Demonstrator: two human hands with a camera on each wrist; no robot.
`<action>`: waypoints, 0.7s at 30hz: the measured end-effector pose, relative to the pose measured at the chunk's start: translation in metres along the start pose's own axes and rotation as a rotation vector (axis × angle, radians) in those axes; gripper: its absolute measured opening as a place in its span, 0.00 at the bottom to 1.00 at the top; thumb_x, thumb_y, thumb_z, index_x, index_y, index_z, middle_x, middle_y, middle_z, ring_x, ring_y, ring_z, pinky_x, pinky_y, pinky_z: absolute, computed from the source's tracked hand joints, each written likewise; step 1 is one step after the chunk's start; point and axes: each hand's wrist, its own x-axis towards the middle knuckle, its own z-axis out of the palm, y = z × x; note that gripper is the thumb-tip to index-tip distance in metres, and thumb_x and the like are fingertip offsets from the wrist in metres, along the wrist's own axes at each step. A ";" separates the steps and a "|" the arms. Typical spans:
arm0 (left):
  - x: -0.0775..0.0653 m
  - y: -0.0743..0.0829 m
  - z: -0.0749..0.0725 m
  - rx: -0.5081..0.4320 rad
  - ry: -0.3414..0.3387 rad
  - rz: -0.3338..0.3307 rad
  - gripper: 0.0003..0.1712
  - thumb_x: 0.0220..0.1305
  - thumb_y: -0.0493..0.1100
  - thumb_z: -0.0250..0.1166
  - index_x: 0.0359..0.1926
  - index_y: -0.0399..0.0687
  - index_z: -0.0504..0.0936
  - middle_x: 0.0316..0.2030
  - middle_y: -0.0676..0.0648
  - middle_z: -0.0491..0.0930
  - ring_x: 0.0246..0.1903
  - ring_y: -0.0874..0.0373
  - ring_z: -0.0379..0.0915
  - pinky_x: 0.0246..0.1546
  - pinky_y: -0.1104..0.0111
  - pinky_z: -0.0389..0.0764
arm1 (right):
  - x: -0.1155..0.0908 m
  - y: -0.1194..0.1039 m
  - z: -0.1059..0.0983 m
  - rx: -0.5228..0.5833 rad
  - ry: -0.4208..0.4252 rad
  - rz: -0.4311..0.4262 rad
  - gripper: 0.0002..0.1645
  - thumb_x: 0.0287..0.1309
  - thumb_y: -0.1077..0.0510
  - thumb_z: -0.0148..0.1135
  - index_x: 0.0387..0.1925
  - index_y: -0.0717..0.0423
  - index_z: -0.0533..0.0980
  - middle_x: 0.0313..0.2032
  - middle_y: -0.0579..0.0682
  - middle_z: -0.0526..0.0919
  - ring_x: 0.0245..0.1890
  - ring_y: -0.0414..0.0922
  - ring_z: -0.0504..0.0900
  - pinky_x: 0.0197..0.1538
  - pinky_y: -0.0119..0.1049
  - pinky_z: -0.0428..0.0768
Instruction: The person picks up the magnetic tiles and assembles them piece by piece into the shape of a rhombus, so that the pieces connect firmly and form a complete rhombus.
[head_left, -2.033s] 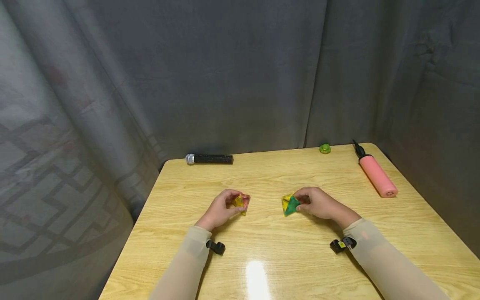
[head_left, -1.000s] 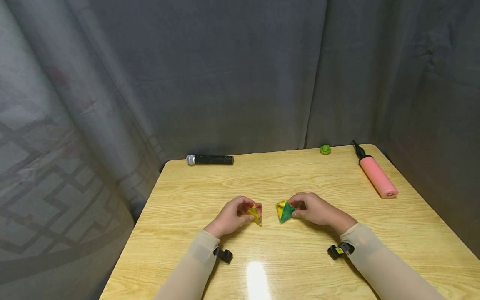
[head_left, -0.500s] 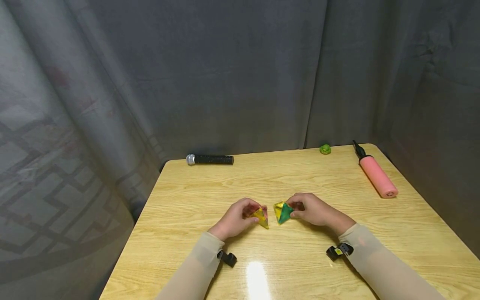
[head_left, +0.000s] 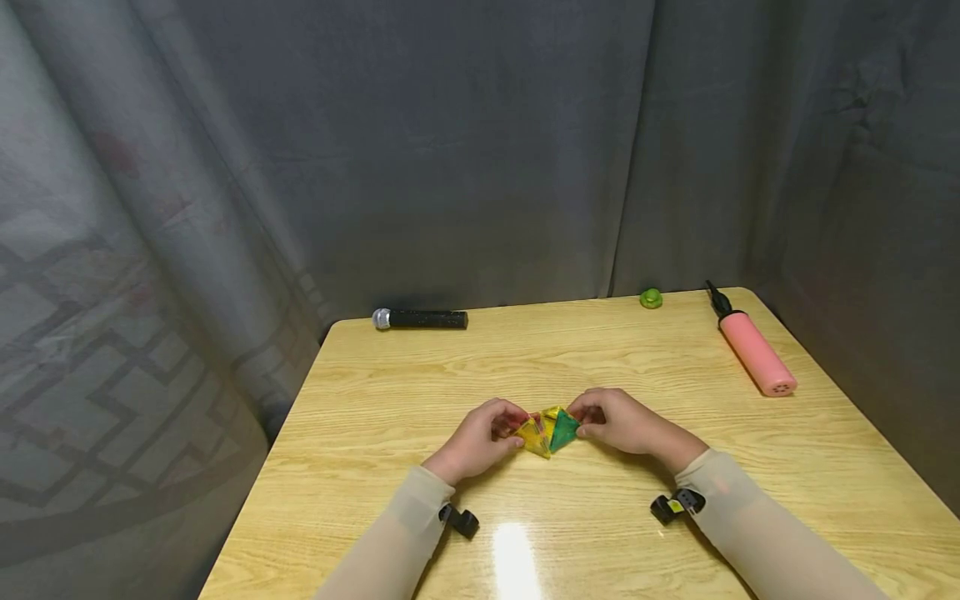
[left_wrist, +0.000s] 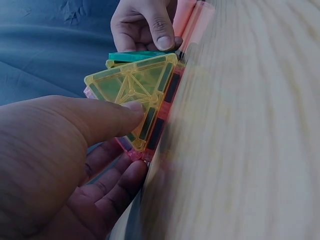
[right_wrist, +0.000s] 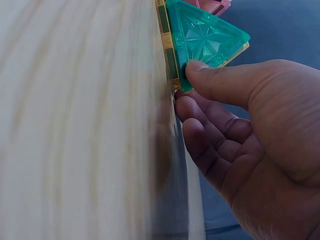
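My left hand (head_left: 480, 440) pinches a piece built of triangular magnetic tiles, its thumb on a translucent yellow tile (left_wrist: 145, 75) with a red tile (left_wrist: 169, 95) joined along the edge. Opposite it, my right hand (head_left: 628, 423) pinches a second such piece, thumb on a green magnetic tile (right_wrist: 205, 37) joined to another yellow magnetic tile (right_wrist: 173, 62). Both pieces stand tilted on the tabletop, and in the head view they appear to meet at the middle. Fingers hide the outer sides of both pieces.
A black microphone (head_left: 423, 319) lies at the back left of the wooden table (head_left: 390, 375). Toward the back right are a small green object (head_left: 651, 298) and a pink hand pump (head_left: 756, 354). Grey curtains (head_left: 480, 150) hang behind the table.
Both hands have come closer together, the left moving right and the right slightly left, each with its piece. The gap between the two pieces has closed.
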 end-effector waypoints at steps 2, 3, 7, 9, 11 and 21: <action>0.000 0.001 0.001 0.001 0.003 -0.002 0.20 0.67 0.36 0.73 0.58 0.52 0.82 0.51 0.56 0.81 0.47 0.63 0.80 0.50 0.69 0.83 | 0.000 0.000 0.000 -0.002 -0.001 -0.003 0.15 0.62 0.65 0.74 0.49 0.50 0.85 0.38 0.40 0.83 0.38 0.40 0.82 0.41 0.35 0.83; 0.001 0.001 0.001 0.003 0.004 -0.004 0.20 0.68 0.36 0.73 0.58 0.52 0.82 0.51 0.56 0.81 0.47 0.63 0.80 0.50 0.69 0.83 | 0.000 0.000 0.001 -0.002 0.000 -0.004 0.15 0.62 0.65 0.75 0.49 0.50 0.85 0.38 0.40 0.83 0.38 0.40 0.82 0.41 0.35 0.83; 0.001 0.001 0.002 0.007 0.011 -0.004 0.19 0.68 0.36 0.73 0.58 0.52 0.82 0.50 0.56 0.81 0.47 0.63 0.79 0.50 0.69 0.83 | 0.000 0.000 0.001 -0.006 0.005 -0.011 0.15 0.61 0.65 0.75 0.49 0.51 0.85 0.37 0.40 0.83 0.37 0.39 0.82 0.40 0.35 0.83; 0.001 0.001 0.002 0.008 0.014 -0.002 0.20 0.68 0.36 0.73 0.57 0.52 0.82 0.50 0.56 0.81 0.47 0.63 0.79 0.50 0.69 0.83 | 0.000 0.000 0.001 -0.003 0.008 -0.016 0.14 0.61 0.65 0.75 0.48 0.52 0.85 0.36 0.41 0.83 0.37 0.39 0.82 0.40 0.35 0.83; 0.001 0.000 0.003 0.011 0.016 -0.002 0.20 0.68 0.36 0.73 0.57 0.53 0.82 0.50 0.56 0.81 0.46 0.63 0.80 0.49 0.69 0.83 | 0.000 0.000 0.001 0.002 0.014 -0.018 0.14 0.61 0.65 0.75 0.47 0.52 0.85 0.36 0.42 0.84 0.37 0.40 0.82 0.40 0.35 0.83; 0.001 -0.001 0.003 -0.007 0.018 0.003 0.19 0.68 0.35 0.73 0.57 0.52 0.82 0.50 0.56 0.81 0.45 0.61 0.80 0.48 0.68 0.84 | -0.001 -0.003 0.000 0.054 0.032 0.007 0.12 0.61 0.65 0.75 0.45 0.49 0.86 0.36 0.46 0.85 0.36 0.42 0.82 0.40 0.35 0.82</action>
